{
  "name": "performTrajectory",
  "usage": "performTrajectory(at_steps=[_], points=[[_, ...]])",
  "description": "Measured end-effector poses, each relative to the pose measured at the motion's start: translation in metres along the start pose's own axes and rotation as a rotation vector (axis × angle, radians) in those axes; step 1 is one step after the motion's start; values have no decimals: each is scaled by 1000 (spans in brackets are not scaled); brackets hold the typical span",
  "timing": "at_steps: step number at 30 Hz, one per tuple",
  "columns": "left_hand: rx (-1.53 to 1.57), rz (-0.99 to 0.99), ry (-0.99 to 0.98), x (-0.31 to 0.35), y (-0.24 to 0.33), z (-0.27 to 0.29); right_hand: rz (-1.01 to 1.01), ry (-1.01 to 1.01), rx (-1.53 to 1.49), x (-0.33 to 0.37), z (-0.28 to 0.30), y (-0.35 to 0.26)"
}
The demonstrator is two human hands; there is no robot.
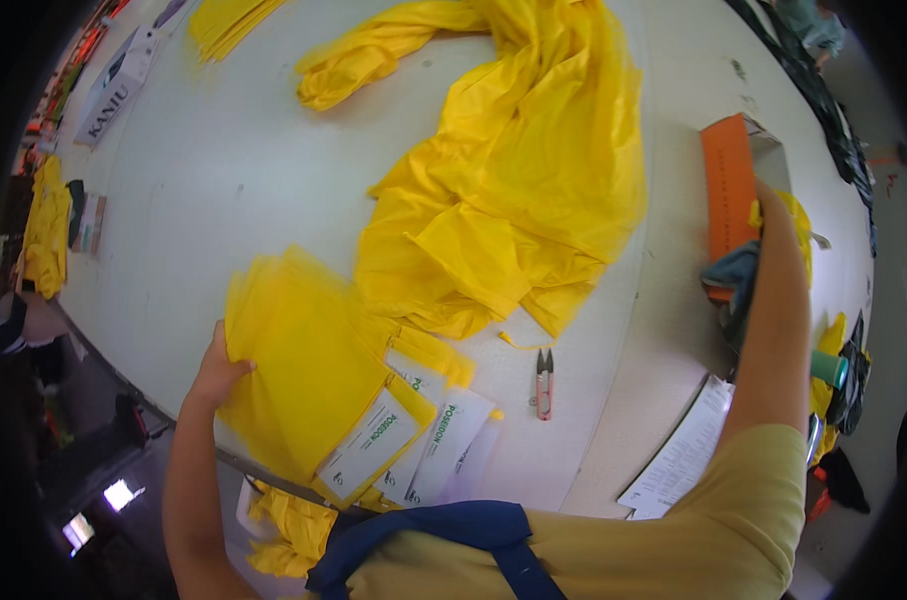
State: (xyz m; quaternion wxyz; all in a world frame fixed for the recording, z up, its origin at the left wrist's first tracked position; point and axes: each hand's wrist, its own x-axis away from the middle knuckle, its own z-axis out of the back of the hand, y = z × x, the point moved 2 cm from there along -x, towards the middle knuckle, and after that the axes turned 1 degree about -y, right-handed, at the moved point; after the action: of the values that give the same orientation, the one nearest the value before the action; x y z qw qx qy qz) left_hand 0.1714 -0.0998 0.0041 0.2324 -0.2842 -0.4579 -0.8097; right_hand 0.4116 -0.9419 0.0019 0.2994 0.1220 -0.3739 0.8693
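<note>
My left hand [219,370] grips the left edge of a sheer yellow fabric bag [304,370], thumb on top and fingers mostly hidden. A white label [369,443] lies at the bag's lower right corner. More labelled yellow pieces [436,360] fan out beneath it. My right arm [779,320] stretches to an orange box [729,190] on the right. At its opening, my right hand [771,200] is mostly hidden, so its fingers cannot be made out. Beside that hand is some yellow material [800,225], and blue-grey cloth [736,270] hangs by the box.
A large crumpled yellow fabric [514,170] covers the table's middle. Small thread snips [545,385] lie near the bags. Printed sheets [679,450] rest under my right arm. A white box [119,90] stands far left. Yellow cloth [294,530] hangs below the table edge.
</note>
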Motion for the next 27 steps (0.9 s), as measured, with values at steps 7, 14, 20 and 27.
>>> performTrajectory(at_steps=[7,14,20,27], points=[[18,17,15,0,-1,-2,74,33,166,-7,9,4],[83,37,27,-1,-7,-3,115,36,271,-8,8,-2],[31,-2,28,-4,-8,-1,137,31,335,-10,6,-5],[47,28,36,-4,-8,-2,161,29,395,-10,4,-8]])
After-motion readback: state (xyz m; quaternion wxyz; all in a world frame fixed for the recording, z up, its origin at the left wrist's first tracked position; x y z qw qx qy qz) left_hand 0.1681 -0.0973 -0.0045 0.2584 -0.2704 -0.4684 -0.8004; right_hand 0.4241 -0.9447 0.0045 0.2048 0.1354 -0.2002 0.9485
